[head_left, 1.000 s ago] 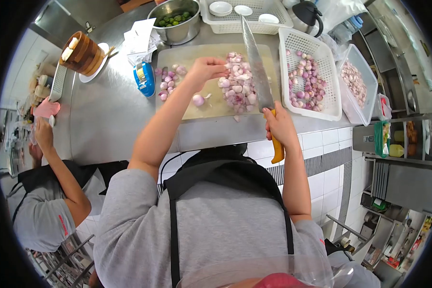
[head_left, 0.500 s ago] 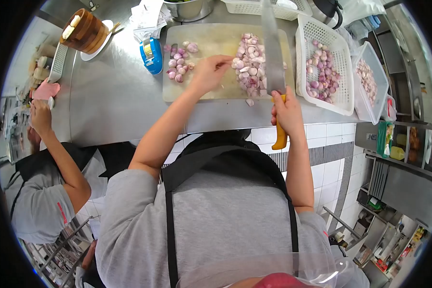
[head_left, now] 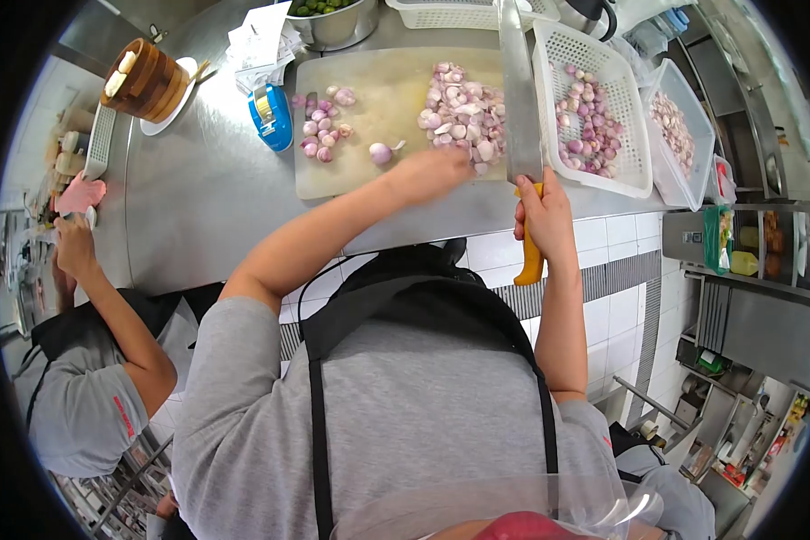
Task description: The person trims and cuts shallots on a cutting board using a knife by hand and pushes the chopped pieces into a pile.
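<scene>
My right hand (head_left: pixel 546 211) is closed around the yellow handle of a large kitchen knife (head_left: pixel 518 99), its broad blade pointing away from me beside the cutting board's right side. My left hand (head_left: pixel 434 175) is over the near edge of the cutting board (head_left: pixel 342 175), by the lower side of a pile of cut shallots (head_left: pixel 463 108). Its fingers are smeared by motion, and I cannot tell whether they hold anything. One shallot (head_left: pixel 381 153) lies alone left of that pile. Farther left is a small group of shallots (head_left: pixel 322 130).
Right of the board stands a white perforated basket (head_left: pixel 634 135) with shallots, then a clear tub (head_left: pixel 700 135) with more. A blue tape dispenser (head_left: pixel 271 117), papers (head_left: pixel 259 40), a steel pot (head_left: pixel 346 25) and a wooden bucket (head_left: pixel 148 83) surround the left side. A co-worker (head_left: pixel 90 378) works at left.
My left hand has moved from the left side of the cut pile toward its near edge. A single shallot now shows on the board's middle. My right hand still grips the knife.
</scene>
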`<state>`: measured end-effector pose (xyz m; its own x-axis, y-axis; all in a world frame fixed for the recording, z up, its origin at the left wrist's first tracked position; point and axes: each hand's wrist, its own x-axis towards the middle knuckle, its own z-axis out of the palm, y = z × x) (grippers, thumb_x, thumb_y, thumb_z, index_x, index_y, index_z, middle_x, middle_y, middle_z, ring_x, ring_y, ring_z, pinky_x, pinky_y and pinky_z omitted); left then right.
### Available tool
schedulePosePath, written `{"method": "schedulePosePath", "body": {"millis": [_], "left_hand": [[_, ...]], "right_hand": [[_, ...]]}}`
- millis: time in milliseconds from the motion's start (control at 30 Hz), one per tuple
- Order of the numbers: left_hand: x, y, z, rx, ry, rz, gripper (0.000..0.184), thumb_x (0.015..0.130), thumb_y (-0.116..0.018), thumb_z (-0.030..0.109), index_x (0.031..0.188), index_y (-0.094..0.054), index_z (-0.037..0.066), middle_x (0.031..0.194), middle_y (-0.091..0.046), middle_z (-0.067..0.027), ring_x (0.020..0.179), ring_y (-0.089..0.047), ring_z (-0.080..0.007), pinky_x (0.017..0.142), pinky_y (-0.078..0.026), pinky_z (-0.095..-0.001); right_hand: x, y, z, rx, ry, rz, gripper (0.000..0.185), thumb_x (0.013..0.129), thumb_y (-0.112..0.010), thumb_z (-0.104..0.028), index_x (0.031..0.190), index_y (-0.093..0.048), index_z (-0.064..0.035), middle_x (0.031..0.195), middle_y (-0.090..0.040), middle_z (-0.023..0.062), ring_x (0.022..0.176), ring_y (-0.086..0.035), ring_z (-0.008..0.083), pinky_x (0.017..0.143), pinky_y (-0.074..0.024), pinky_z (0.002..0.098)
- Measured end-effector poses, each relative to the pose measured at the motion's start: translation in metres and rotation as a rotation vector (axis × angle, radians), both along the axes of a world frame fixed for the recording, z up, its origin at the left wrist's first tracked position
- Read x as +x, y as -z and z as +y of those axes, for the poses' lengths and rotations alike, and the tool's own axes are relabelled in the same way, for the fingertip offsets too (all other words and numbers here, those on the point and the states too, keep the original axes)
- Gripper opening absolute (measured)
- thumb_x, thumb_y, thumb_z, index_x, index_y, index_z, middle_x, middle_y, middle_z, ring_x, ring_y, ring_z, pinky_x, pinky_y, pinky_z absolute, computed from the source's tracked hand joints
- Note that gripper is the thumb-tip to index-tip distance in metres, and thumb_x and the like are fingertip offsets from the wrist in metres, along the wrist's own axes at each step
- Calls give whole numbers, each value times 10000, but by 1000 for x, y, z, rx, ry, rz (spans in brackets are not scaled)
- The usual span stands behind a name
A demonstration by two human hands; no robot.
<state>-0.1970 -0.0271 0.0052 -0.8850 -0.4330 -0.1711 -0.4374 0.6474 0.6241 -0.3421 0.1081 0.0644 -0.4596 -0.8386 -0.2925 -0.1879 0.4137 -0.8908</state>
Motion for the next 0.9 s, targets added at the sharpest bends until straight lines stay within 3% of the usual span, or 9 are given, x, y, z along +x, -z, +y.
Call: {"method": "schedulePosePath", "body": {"millis": [67,167,200,267,400,467,567,767,900], "left_hand": [[-11,15,-27,-238,50,582,265,753,-571,144,993,-597,33,950,-612,-124,887,-575,-318,784,-456,-411],[-7,11,-56,-243,-38,660,281,725,-595,155,973,-615,25,953,-622,-135,875,-586,-322,773,-466,-408],[1,3,-61,-245,-34,660,281,725,-595,155,973,-615,25,953,-622,-135,875,-586,-322,773,-466,-408],[22,-16,-66,-347,-156,-98,308,715,-609,175,980,-635,23,924,-625,-156,859,-601,-309,779,-477,-383],[64,-22,-51,-329,-255,-99,299,700,-659,189,941,-652,11,910,-627,-163,814,-628,-274,736,-499,-354],[79,-5,-44,-92,-524,144,277,714,-683,173,923,-648,-6,872,-629,-136,769,-642,-221,684,-521,-311],[89,26,-26,7,-645,427,256,724,-693,128,932,-647,-13,873,-624,-116,754,-638,-171,645,-528,-275],[98,28,-23,2,-656,439,233,730,-692,105,933,-652,-1,876,-616,-99,728,-617,-144,657,-527,-252],[89,40,-15,-21,-660,542,239,713,-711,106,923,-654,6,845,-618,-87,705,-600,-126,646,-517,-240]], "right_hand": [[2,1,3,6,10,-4,186,901,-496,-186,916,-450,-6,511,-473,56,351,-466,124,331,-375,269],[3,0,1,-8,18,-8,181,900,-497,-184,918,-452,-10,512,-475,56,350,-463,127,332,-374,268],[3,0,1,6,19,-5,183,899,-498,-184,913,-450,-8,511,-474,56,353,-464,127,334,-376,269],[5,1,2,21,29,-6,186,898,-499,-185,909,-448,-7,510,-473,55,356,-465,128,337,-377,270],[12,6,1,50,-49,-2,236,893,-499,-210,938,-433,12,523,-502,85,379,-508,163,356,-406,295],[27,14,-4,71,-87,17,251,893,-493,-216,955,-429,19,531,-516,102,387,-523,182,365,-419,308],[62,29,-16,160,-288,19,272,893,-478,-215,996,-421,30,564,-539,140,399,-539,218,381,-439,332],[78,33,-31,258,-395,-66,282,893,-467,-226,987,-417,35,623,-555,172,395,-534,223,367,-433,340],[61,41,-31,292,-420,49,268,886,-464,-215,1004,-431,23,687,-571,239,505,-566,342,491,-465,424]]}}
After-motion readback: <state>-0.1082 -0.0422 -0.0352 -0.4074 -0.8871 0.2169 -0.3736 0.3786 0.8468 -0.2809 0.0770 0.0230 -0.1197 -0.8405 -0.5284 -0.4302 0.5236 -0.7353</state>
